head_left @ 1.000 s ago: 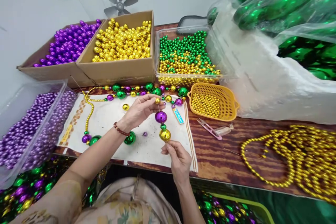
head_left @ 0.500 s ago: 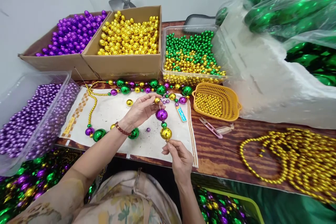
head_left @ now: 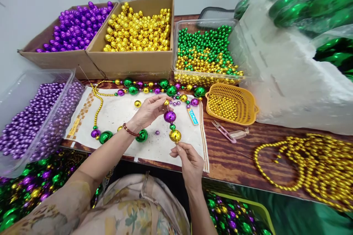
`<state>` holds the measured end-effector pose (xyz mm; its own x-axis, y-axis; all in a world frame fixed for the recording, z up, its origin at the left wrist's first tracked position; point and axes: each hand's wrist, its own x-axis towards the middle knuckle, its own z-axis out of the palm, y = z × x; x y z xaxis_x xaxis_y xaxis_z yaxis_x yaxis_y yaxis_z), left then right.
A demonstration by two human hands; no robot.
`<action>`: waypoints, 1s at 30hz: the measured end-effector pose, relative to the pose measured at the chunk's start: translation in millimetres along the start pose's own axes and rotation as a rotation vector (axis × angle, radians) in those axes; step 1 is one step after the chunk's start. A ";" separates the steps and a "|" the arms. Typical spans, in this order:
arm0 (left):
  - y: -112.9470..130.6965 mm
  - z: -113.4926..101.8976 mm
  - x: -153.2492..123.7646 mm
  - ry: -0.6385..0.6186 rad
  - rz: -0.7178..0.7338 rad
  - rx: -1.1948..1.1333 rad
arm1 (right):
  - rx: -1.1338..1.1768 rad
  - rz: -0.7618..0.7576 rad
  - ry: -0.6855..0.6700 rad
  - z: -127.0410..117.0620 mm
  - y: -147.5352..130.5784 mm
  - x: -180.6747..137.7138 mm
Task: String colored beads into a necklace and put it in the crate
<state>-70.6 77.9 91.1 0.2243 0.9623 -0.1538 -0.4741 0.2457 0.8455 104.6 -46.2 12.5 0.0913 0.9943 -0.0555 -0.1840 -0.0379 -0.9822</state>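
Between finger and thumb, my left hand (head_left: 149, 113) pinches a small gold bead (head_left: 166, 102) at the top of a short hanging strand. Below that bead, a bit of bare thread or needle leads to a large purple bead (head_left: 170, 116), a green bead (head_left: 172, 127) and a large gold bead (head_left: 175, 136). Just under the large gold bead, my right hand (head_left: 191, 159) is closed on the strand's lower end. Behind my hands, a bead necklace (head_left: 133, 90) of green, purple and gold lies over a white cloth (head_left: 118, 115).
Boxes of purple beads (head_left: 79, 25) and gold beads (head_left: 138, 31) stand behind. A clear bin (head_left: 209, 77) holds green and gold beads. Right of the cloth are a yellow basket (head_left: 252, 108), pink thread snips (head_left: 224, 132) and piled gold strands (head_left: 317, 169). Lavender beads (head_left: 35, 121) fill a left bin.
The camera view has shifted slightly. Both hands keep nearly the same pose, with the strand still stretched between them.
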 end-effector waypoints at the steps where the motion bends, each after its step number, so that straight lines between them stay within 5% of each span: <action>1: -1.0 0.0 0.7 0.012 0.011 0.015 | 0.034 0.019 0.007 1.3 -0.1 0.8; 11: -46.2 25.9 -0.5 0.121 0.000 -0.100 | 0.179 0.137 0.046 22.8 18.8 17.0; 15: -66.7 34.9 12.6 0.138 0.071 0.109 | 0.039 0.187 -0.038 10.2 16.7 26.0; 21: -93.3 40.2 11.1 -0.266 0.185 0.885 | -0.059 0.044 0.231 -42.2 -2.3 53.3; 24: -100.5 46.2 2.1 -0.393 0.135 1.264 | 0.040 0.077 0.227 -56.8 -2.5 59.1; 30: -109.8 49.2 -5.9 -0.519 0.116 1.542 | 0.083 0.113 0.310 -54.7 5.8 51.3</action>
<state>22.1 39.5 24.4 0.6477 0.7476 -0.1469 0.6730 -0.4710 0.5703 161.7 -0.8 -5.9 0.3568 0.9060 -0.2276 -0.2883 -0.1250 -0.9494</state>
